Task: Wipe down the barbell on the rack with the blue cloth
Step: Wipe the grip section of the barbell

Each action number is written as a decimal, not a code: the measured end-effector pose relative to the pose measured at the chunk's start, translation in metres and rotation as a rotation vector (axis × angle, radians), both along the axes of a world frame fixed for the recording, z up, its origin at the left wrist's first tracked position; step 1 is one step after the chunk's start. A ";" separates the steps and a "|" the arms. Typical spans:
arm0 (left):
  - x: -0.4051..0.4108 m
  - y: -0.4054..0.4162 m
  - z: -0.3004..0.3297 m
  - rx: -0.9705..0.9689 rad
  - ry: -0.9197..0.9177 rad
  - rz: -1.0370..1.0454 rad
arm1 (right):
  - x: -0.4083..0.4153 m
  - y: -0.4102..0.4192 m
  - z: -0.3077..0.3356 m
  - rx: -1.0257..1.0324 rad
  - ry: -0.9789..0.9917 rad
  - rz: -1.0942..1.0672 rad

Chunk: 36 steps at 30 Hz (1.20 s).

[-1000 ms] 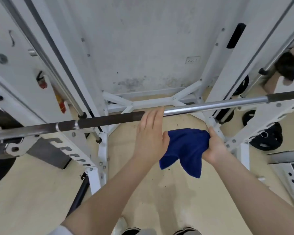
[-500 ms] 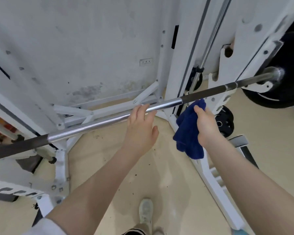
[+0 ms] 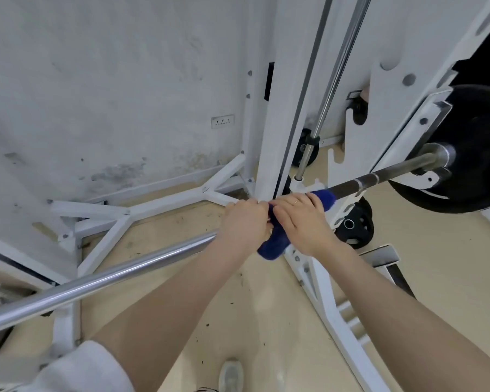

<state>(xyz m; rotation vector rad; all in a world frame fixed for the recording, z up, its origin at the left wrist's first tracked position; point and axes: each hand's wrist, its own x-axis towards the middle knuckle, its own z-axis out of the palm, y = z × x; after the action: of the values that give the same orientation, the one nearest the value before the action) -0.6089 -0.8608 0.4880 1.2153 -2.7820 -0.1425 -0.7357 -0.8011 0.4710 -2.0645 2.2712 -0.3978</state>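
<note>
While the barbell (image 3: 119, 270) rests on the rack (image 3: 283, 114), both hands (image 3: 277, 222) clutch the blue cloth (image 3: 275, 244) around it.

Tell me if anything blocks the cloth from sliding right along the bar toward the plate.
Nothing visible blocks the near stretch: the blue cloth, held around the barbell by the right hand, faces bare dark shaft. Farther right, the white rack bracket cradles the bar before the black plate.

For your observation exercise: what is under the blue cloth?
The barbell runs under the blue cloth, entering on one side and leaving on the other. The covered stretch is hidden by cloth, left hand and right hand.
</note>
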 end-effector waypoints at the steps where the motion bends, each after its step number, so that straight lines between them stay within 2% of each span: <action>1: -0.001 -0.002 0.000 0.009 -0.001 0.002 | -0.005 -0.002 -0.002 -0.008 0.060 0.032; 4: -0.003 -0.004 0.000 0.023 -0.037 -0.039 | -0.026 -0.018 -0.003 0.016 0.169 -0.028; 7: -0.001 -0.005 0.000 0.004 -0.020 -0.054 | -0.030 -0.032 0.004 0.017 0.080 -0.275; 9: 0.000 -0.005 -0.001 0.035 0.032 -0.052 | -0.015 -0.033 -0.001 -0.023 0.074 -0.338; 12: -0.001 -0.006 -0.001 0.081 0.063 -0.023 | 0.009 -0.020 -0.016 -0.187 0.124 -0.113; 14: -0.002 -0.004 0.003 0.108 0.039 -0.002 | -0.009 -0.020 -0.018 -0.227 0.188 -0.011; 16: -0.003 -0.001 0.008 0.120 -0.006 0.035 | -0.038 -0.026 -0.012 -0.221 0.247 -0.071; 19: -0.005 0.004 0.011 0.117 -0.048 0.096 | -0.056 -0.029 0.000 -0.066 0.211 -0.265; 20: -0.006 0.005 0.014 0.140 -0.058 0.126 | -0.049 -0.031 0.000 -0.020 0.207 -0.272; 21: -0.007 0.005 0.019 0.178 -0.073 0.158 | -0.038 -0.031 -0.002 0.003 0.200 -0.234; 23: -0.012 0.001 0.031 0.227 -0.125 0.201 | -0.013 -0.027 -0.005 0.006 0.182 -0.022; 25: -0.018 0.000 0.043 0.201 -0.166 0.218 | -0.014 -0.026 -0.004 -0.034 0.170 0.151; 27: -0.026 0.004 0.049 0.197 -0.118 0.230 | -0.046 -0.027 0.005 0.002 0.231 0.125; 31: -0.043 0.027 0.042 0.240 0.124 0.211 | -0.108 -0.019 0.006 -0.026 0.154 -0.222; 33: -0.054 0.037 0.034 0.191 0.245 0.193 | -0.099 -0.017 0.003 -0.057 0.126 -0.213; 36: -0.072 0.043 0.019 0.099 0.166 0.193 | -0.087 -0.009 0.001 -0.112 0.101 -0.021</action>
<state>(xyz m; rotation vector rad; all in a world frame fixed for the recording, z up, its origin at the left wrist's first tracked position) -0.6812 -0.8183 0.5070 1.4159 -2.5284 -0.3517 -0.8229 -0.8098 0.4716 -2.1630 2.3812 -0.4413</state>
